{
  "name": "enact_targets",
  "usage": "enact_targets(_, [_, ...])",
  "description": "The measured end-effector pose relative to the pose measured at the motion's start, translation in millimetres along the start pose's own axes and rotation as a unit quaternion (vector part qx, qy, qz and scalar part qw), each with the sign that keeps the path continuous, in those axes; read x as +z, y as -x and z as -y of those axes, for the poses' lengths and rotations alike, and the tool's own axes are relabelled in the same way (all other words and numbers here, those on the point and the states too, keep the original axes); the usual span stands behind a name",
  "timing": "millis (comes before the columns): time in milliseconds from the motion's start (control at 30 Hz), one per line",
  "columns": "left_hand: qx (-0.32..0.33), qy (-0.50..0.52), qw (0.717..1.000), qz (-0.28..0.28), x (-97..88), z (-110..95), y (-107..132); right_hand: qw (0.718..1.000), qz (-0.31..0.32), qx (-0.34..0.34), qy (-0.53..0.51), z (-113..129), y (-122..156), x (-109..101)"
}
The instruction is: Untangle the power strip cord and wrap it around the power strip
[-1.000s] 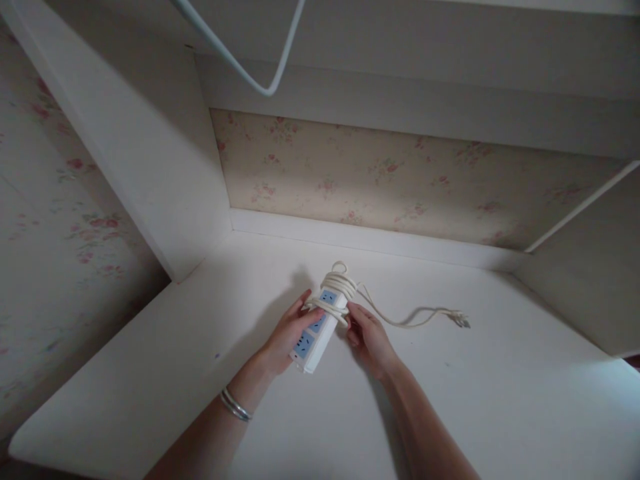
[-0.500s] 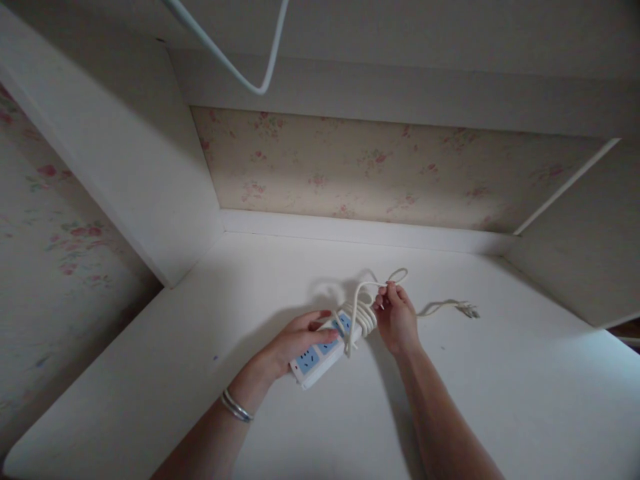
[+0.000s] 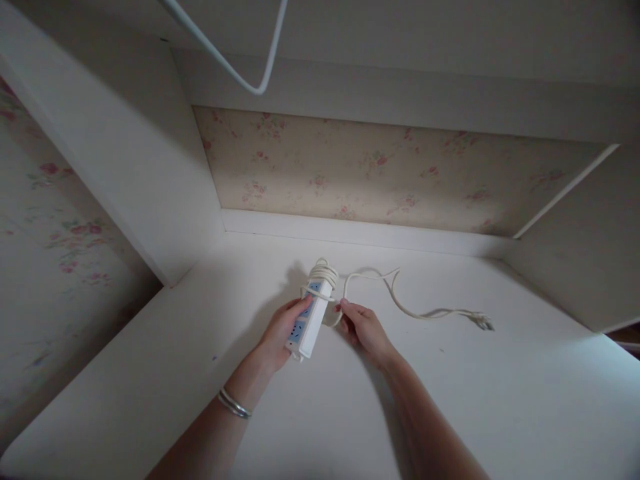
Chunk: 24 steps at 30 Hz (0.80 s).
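Note:
My left hand (image 3: 283,330) grips a white power strip (image 3: 313,327) with blue socket faces, its thumb lying across the front. Several turns of the cream power cord (image 3: 324,273) are wound about the strip's far end, and one strand crosses its middle. Just right of the strip, my right hand (image 3: 363,327) pinches the cord between thumb and fingers. From there the loose cord curves over the white surface to the right, ending in a plug (image 3: 483,321).
The white tabletop (image 3: 250,413) is bounded by a left side panel (image 3: 130,147) and a right panel (image 3: 585,233). Floral wallpaper (image 3: 350,167) covers the back. A white cable (image 3: 260,88) hangs at the top.
The power strip has turned more upright and shifted left and away. My right hand has come down and left with the cord, a strand now crosses the strip, and the plug has slid slightly right.

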<state>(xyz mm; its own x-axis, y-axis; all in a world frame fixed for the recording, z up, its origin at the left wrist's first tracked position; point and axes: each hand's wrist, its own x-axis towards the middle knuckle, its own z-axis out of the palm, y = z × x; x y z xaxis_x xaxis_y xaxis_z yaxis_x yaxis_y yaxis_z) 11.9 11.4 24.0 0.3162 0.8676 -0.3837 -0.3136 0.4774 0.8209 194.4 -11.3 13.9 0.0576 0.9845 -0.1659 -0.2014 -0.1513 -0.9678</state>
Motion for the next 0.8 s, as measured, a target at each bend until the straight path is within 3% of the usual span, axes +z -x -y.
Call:
enact_targets(100, [-0.001,0.011,1.000,0.008,2.3,-2,3,0.999,0.030,0.001,0.027,-6,-1,3])
enact_targets(200, [-0.010,0.002,0.999,0.044,2.4,-5,7,1.000,0.010,-0.008,0.002,-11,-6,1])
enact_targets(433, [-0.051,-0.153,0.973,0.163,3.2,-7,22,0.975,-0.152,-0.141,-0.082,-5,-12,-18])
enact_targets(567, [-0.058,-0.182,0.974,0.123,4.5,-2,18,0.925,-0.235,-0.224,-0.197,5,-15,-35])
enact_targets(667, [-0.029,-0.139,0.988,0.068,2.9,0,11,0.901,-0.271,-0.229,-0.249,5,-19,-41])
enact_targets(733, [-0.004,-0.092,0.995,0.038,1.6,0,7,0.910,-0.268,-0.186,-0.254,2,-19,-38])
enact_targets(800, [0.015,-0.050,0.999,0.015,1.0,-2,6,0.938,-0.229,-0.118,-0.231,-2,-18,-30])
